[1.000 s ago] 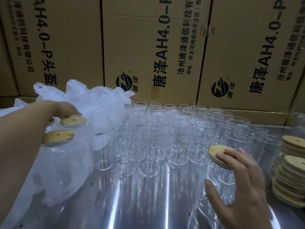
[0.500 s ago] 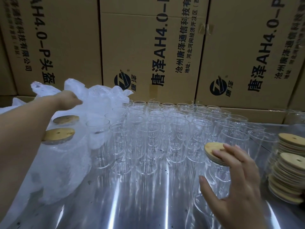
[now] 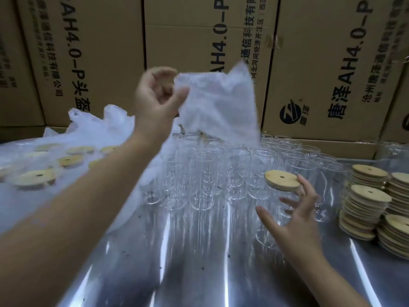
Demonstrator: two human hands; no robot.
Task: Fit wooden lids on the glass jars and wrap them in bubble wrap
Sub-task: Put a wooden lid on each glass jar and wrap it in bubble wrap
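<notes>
My left hand (image 3: 158, 100) is raised above the table and pinches a sheet of bubble wrap (image 3: 218, 103) that hangs over the jars. A block of several open glass jars (image 3: 205, 169) stands mid-table. My right hand (image 3: 296, 220) cups the side of a glass jar (image 3: 271, 218) at the block's right edge, thumb on one side and fingers on the other. This jar carries a round wooden lid (image 3: 282, 177) with a small hole and leans slightly. Several lidded jars (image 3: 35, 179) lie at the left among bubble wrap.
Stacks of wooden lids (image 3: 369, 209) stand at the right on the shiny metal table (image 3: 199, 273). A heap of bubble wrap (image 3: 99, 127) lies at the back left. Printed cardboard boxes (image 3: 321, 63) form a wall right behind the jars.
My left hand left the bubble wrap heap at the left and rose toward the centre with one sheet. My right hand slid from the lid's top down around the jar's side.
</notes>
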